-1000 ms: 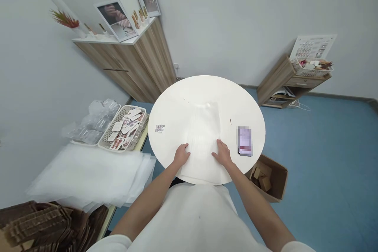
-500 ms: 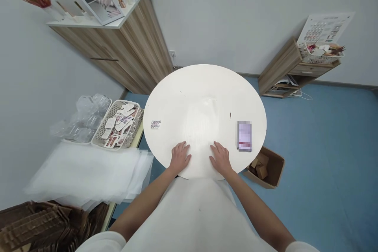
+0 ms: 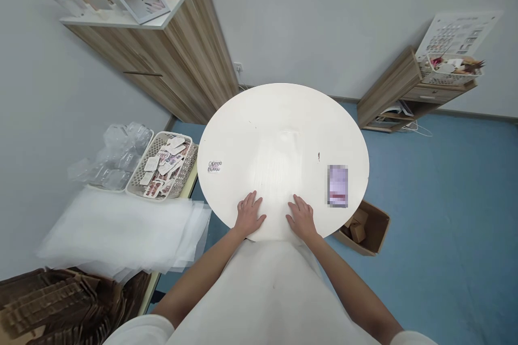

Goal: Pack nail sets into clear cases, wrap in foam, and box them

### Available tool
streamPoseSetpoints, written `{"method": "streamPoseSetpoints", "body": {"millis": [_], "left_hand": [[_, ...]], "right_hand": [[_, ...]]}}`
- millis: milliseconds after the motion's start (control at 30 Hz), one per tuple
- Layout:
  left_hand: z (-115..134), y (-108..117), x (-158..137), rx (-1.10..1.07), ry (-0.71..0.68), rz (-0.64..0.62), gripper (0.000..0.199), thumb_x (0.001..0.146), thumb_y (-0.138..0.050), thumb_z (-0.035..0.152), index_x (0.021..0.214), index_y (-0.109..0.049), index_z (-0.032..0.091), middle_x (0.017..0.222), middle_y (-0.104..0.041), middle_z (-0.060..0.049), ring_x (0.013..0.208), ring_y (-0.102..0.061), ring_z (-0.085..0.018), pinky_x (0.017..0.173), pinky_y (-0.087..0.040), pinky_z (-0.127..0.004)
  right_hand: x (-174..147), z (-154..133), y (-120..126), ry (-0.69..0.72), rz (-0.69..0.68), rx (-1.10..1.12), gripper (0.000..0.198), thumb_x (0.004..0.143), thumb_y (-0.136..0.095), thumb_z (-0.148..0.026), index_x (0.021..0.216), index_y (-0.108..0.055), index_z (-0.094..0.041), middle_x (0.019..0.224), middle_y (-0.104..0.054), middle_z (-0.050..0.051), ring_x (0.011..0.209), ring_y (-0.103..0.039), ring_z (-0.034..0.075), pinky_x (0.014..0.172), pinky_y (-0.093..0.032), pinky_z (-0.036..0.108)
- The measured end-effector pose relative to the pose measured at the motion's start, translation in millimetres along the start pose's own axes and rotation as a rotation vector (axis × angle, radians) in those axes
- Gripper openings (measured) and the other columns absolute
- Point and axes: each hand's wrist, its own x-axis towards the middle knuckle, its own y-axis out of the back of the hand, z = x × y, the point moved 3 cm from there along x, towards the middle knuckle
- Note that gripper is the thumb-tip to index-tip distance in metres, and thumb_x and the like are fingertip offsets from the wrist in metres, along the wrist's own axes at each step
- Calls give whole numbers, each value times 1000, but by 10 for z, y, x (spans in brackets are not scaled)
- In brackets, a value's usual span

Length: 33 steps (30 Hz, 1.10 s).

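My left hand [image 3: 248, 216] rests on the near edge of a round white table [image 3: 279, 113], fingers spread and nothing in them. To its right, my right hand [image 3: 301, 219] lies on the same edge, also with fingers apart and holding nothing. A blurred purple rectangle [image 3: 337, 186], too pixelated to name, lies on the table right of my right hand. Toward the table's left edge is a small card with rows of purplish nail-like pieces [image 3: 214, 166].
A perforated white basket [image 3: 133, 186] of cards stands left, beside clear plastic packages [image 3: 117, 159] and white translucent sheets [image 3: 121, 226]. A cardboard box [image 3: 374, 229] sits on the floor at right. Wooden cabinets [image 3: 198, 48] stand behind.
The camera view has shifted slightly. Both hands remain on the table's near edge, the left with its fingers turned a little.
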Motion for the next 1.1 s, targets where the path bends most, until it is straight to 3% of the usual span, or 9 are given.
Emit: {"method": "streamPoseSetpoints", "body": {"millis": [167, 267, 367, 467, 567, 700, 867, 967, 1100], "left_hand": [[-31, -59, 93, -205, 237, 38, 64, 72, -54, 39, 128, -29, 21, 138, -24, -12, 126, -19, -30, 98, -22, -48], [-20, -105, 167, -431, 280, 50, 72, 71, -56, 35, 131, -21, 18, 136, -27, -13, 125, -25, -26, 98, -27, -39], [-95, -118, 202, -621, 434, 93, 74, 69, -58, 32, 131, -19, 15, 132, -33, -16, 119, -36, -24, 90, -36, -33], [-224, -51, 169, -739, 498, 96, 57, 70, -56, 28, 121, -35, 15, 114, -51, -13, 102, -51, -21, 78, -42, -29], [-405, 125, 43, -766, 377, 109, 24, 69, -53, 22, 93, -54, 17, 84, -60, -4, 75, -56, -16, 66, -43, -26], [-857, 454, -329, -773, 354, 339, 8, 71, -50, 22, 74, -55, 17, 67, -56, 1, 64, -51, -12, 61, -40, -23], [-1644, 759, -1071, -823, 567, 721, 11, 72, -48, 28, 68, -50, 18, 61, -49, 4, 60, -47, -10, 59, -39, -21], [-2063, 770, -1545, -935, 759, 874, 13, 74, -45, 30, 72, -49, 18, 64, -51, 3, 59, -48, -10, 58, -41, -22], [-2366, 637, -1944, -1060, 985, 913, 20, 76, -43, 31, 86, -51, 15, 80, -58, -4, 71, -56, -15, 64, -45, -26]], "right_hand": [[122, 28, 8, -277, 140, 294, 60, 74, -45, -34, 128, -26, -19, 138, -21, 11, 122, -30, 27, 94, -32, 41], [230, 7, -9, -358, 153, 520, 66, 71, -47, -37, 130, -22, -19, 130, -30, 13, 100, -50, 22, 84, -41, 35], [294, -9, -51, -443, 127, 629, 69, 67, -51, -41, 129, -25, -20, 115, -45, 11, 88, -54, 21, 77, -45, 33], [321, -70, -117, -483, 106, 635, 67, 66, -51, -40, 127, -30, -20, 101, -53, 8, 89, -54, 22, 76, -45, 34], [388, -300, -193, -399, 123, 657, 56, 69, -46, -38, 122, -38, -20, 96, -57, 6, 86, -56, 21, 74, -46, 32], [573, -992, -356, -209, 69, 619, 40, 75, -38, -37, 107, -51, -19, 101, -58, 7, 90, -55, 21, 74, -46, 32], [770, -2223, -662, 66, -12, 566, 37, 80, -34, -40, 103, -52, -17, 104, -58, 9, 95, -53, 20, 80, -44, 32], [827, -2952, -881, 239, -111, 519, 39, 81, -34, -41, 106, -51, -18, 105, -58, 9, 96, -53, 21, 75, -44, 31], [896, -3782, -1195, 432, -365, 324, 33, 82, -34, -34, 102, -53, -16, 93, -62, 8, 80, -59, 19, 68, -44, 29]]}}
